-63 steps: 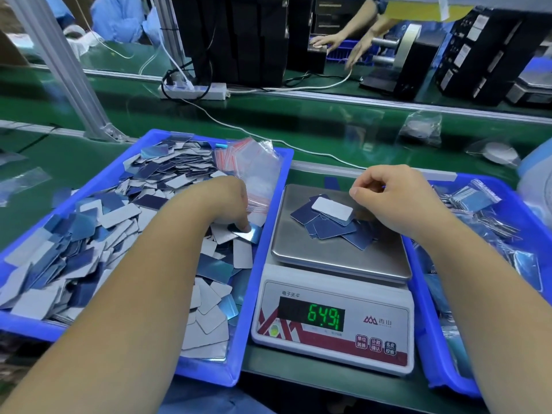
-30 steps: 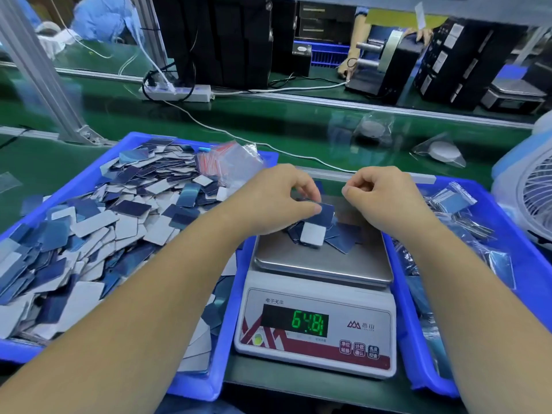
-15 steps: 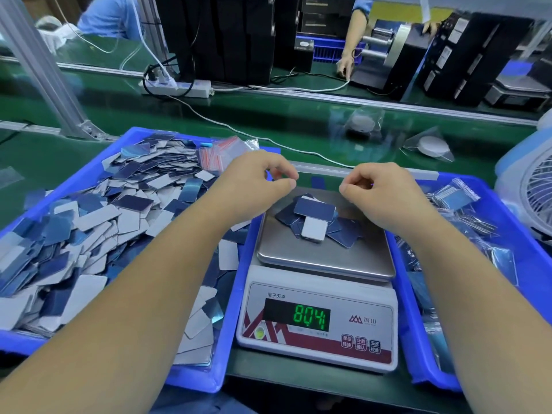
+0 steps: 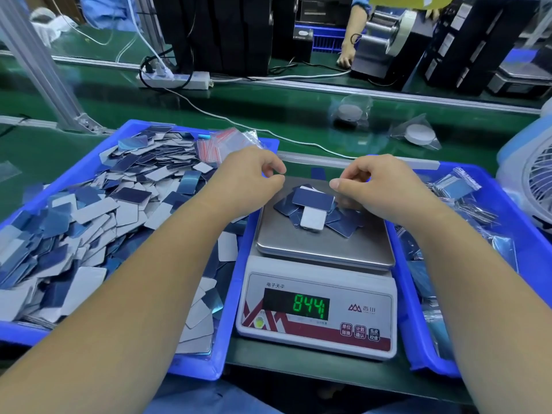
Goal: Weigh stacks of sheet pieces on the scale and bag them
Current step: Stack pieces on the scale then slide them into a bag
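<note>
A digital scale (image 4: 298,243) stands between two blue bins, and its display (image 4: 295,304) reads 844. On its steel pan lies a small loose pile of blue and white sheet pieces (image 4: 313,204). My left hand (image 4: 251,180) hovers over the pan's far left corner with its fingers loosely curled and a little apart, holding nothing. My right hand (image 4: 379,186) hovers over the pan's far right side as a loose fist, with nothing visible in it. The left bin (image 4: 227,324) is heaped with loose sheet pieces (image 4: 89,210). A bundle of empty zip bags (image 4: 215,144) lies at its far right corner.
The right bin (image 4: 406,294) holds filled bags of pieces (image 4: 457,186). A white fan (image 4: 537,180) stands at the far right. On the green belt behind lie two bagged round parts (image 4: 349,112), a power strip (image 4: 179,77) and its cable. Another person's hand (image 4: 346,58) works across the belt.
My left hand took pieces from the left bin, put them on the pile and let go. The reading rose from about 649 to 844. My right hand stayed over the pan.
</note>
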Motion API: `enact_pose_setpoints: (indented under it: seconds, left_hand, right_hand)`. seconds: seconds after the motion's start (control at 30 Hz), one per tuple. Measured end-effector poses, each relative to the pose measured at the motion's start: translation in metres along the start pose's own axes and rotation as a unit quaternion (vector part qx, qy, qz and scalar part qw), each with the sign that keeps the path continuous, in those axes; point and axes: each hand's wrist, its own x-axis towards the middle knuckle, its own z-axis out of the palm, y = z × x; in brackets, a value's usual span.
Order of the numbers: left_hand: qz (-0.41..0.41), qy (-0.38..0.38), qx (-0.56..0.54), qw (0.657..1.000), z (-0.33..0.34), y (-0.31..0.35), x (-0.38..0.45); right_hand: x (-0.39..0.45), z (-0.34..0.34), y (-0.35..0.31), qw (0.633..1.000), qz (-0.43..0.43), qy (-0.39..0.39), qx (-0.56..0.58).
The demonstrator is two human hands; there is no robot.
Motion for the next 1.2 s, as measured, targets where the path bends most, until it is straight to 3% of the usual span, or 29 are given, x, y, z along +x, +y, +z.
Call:
enact_pose_setpoints:
  seconds: [0.2, 0.33, 0.6, 0.8, 0.93, 1.03, 1.1, 1.2]
  left_hand:
    - [0.007, -0.016, -0.018, 1.0, 0.0, 0.005, -0.004]
    - [0.072, -0.059, 0.011, 0.996, 0.01, 0.012, -0.007]
    - [0.077, -0.044, -0.034, 0.995, 0.01, 0.011, -0.007]
    - [0.029, -0.043, -0.181, 0.982, 0.005, 0.013, -0.007]
    - [-0.02, -0.138, -0.329, 0.934, -0.02, 0.003, -0.006]
    - [-0.071, -0.182, -0.233, 0.953, -0.047, -0.018, -0.004]
    - [-0.116, -0.164, -0.12, 0.972, -0.058, -0.032, -0.004]
    - [-0.18, -0.143, -0.011, 0.973, -0.059, -0.044, -0.003]
  right_hand:
    - [-0.001, 0.001, -0.002, 1.0, -0.003, -0.005, -0.007]
    - [-0.001, 0.001, -0.003, 1.0, -0.006, 0.005, -0.012]
    - [0.0, 0.001, -0.002, 1.0, -0.001, 0.011, -0.023]
    - [0.0, 0.001, -0.003, 1.0, 0.0, 0.006, -0.023]
    - [-0.001, 0.001, -0.003, 1.0, 0.003, 0.001, -0.021]
    - [-0.001, 0.001, -0.002, 1.0, 0.006, -0.002, -0.018]
    - [0.0, 0.001, -0.002, 1.0, 0.006, 0.002, -0.021]
    - [0.0, 0.003, -0.003, 1.0, 0.003, 0.001, -0.027]
